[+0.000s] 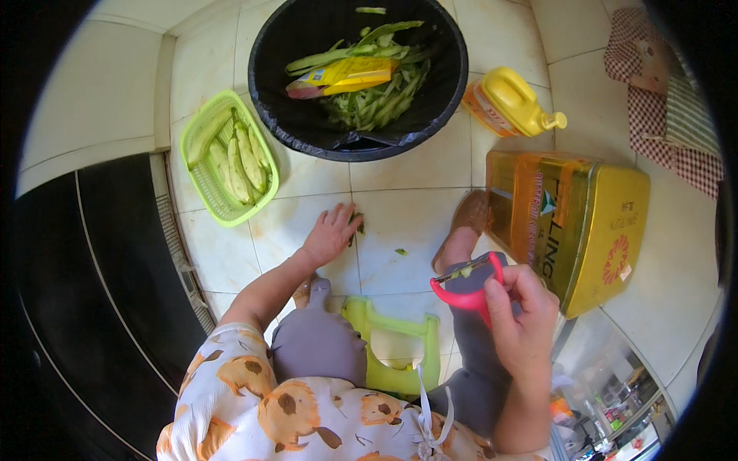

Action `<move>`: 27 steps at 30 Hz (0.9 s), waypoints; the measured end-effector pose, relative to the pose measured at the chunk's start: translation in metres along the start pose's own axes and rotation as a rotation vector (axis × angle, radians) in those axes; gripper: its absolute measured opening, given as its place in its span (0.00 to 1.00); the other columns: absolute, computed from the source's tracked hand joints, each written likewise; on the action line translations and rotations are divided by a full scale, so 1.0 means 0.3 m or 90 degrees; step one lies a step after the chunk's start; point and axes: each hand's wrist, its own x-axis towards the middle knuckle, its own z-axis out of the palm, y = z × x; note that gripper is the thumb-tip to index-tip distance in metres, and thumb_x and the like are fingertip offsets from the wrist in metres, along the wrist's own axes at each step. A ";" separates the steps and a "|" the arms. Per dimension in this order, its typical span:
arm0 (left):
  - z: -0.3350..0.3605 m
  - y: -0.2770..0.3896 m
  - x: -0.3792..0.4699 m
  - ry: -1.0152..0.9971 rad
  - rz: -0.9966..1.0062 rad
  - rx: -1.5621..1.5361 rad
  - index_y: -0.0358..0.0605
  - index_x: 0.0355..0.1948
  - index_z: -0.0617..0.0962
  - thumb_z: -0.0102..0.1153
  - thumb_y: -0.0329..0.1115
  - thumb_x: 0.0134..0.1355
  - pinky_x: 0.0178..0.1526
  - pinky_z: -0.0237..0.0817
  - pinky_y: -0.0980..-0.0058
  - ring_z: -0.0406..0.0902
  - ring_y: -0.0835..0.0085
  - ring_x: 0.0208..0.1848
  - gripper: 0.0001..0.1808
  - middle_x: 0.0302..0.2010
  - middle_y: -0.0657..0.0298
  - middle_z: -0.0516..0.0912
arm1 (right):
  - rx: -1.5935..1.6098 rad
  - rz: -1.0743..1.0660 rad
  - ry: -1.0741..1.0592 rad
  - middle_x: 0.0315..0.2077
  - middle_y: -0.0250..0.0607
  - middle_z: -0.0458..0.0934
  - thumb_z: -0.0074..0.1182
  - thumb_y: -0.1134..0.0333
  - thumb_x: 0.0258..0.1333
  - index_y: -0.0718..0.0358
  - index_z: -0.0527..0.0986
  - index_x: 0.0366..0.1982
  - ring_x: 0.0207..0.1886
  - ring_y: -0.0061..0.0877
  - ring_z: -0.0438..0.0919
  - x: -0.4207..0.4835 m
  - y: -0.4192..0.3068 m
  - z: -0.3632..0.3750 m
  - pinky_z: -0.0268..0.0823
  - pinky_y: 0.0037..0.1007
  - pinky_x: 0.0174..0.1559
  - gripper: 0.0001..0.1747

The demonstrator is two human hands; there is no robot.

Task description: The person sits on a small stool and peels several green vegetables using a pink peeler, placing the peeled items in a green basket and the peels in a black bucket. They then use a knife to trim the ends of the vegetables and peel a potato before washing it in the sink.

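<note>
My right hand point(522, 325) grips a pink-red Y-shaped vegetable peeler point(467, 299), with bits of green peel on its blade. Low over the floor tiles, my left hand point(333, 235) is spread, its fingertips at some dark green peel scraps point(357, 223); whether it holds any of them I cannot tell. A small green scrap point(400, 252) lies on the tiles to its right. Peeled pale green long vegetables point(239, 167) rest in a light green plastic basket point(272, 199) at the left. Green peelings point(375, 104) and a yellow packet point(357, 75) lie inside the black-lined bin point(357, 154) ahead.
A yellow pump bottle point(510, 101) lies or leans right of the bin. Beside my right foot stands a large yellow tin point(605, 230). A green plastic stool point(398, 377) is between my legs. Black cabinet fronts point(121, 230) border the left, and checked cloth point(663, 127) hangs at upper right.
</note>
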 end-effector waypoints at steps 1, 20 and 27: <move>-0.009 0.013 0.004 0.011 -0.128 -0.098 0.49 0.58 0.67 0.65 0.40 0.47 0.54 0.64 0.60 0.65 0.56 0.60 0.36 0.61 0.52 0.62 | 0.010 0.017 -0.002 0.20 0.34 0.74 0.55 0.71 0.57 0.69 0.73 0.30 0.23 0.14 0.71 0.002 -0.002 0.009 0.65 0.19 0.28 0.07; 0.227 0.178 0.105 -0.122 0.164 -0.262 0.38 0.35 0.75 0.48 0.28 0.52 0.36 0.74 0.65 0.78 0.58 0.39 0.09 0.40 0.51 0.75 | -0.026 -0.006 -0.011 0.19 0.35 0.76 0.56 0.73 0.55 0.69 0.74 0.30 0.21 0.14 0.74 0.037 -0.001 0.037 0.66 0.18 0.26 0.05; 0.193 0.319 0.158 -0.272 0.091 -0.418 0.36 0.36 0.74 0.47 0.31 0.54 0.36 0.73 0.64 0.79 0.58 0.34 0.11 0.33 0.49 0.77 | -0.037 0.028 -0.019 0.19 0.36 0.76 0.56 0.74 0.55 0.69 0.73 0.30 0.22 0.15 0.74 0.041 -0.009 0.015 0.66 0.19 0.26 0.05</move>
